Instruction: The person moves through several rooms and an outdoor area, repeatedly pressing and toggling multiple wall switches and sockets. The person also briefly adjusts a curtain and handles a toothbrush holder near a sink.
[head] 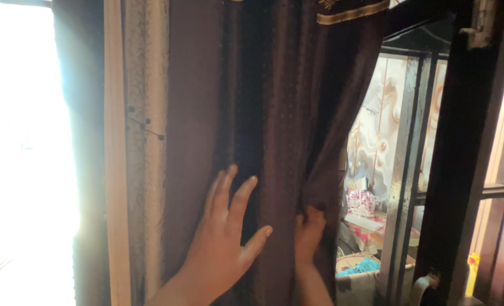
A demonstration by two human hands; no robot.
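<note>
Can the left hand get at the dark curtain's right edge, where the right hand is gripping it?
Probably yes: the left hand lies open on the dark curtain, beside the right hand, with nothing between them.

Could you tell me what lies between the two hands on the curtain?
In the head view, only dark brown curtain folds lie between the open left hand and the gripping right hand.

A home: dark curtain (274, 113) by a window frame (461, 141), cluttered room beyond.
</note>
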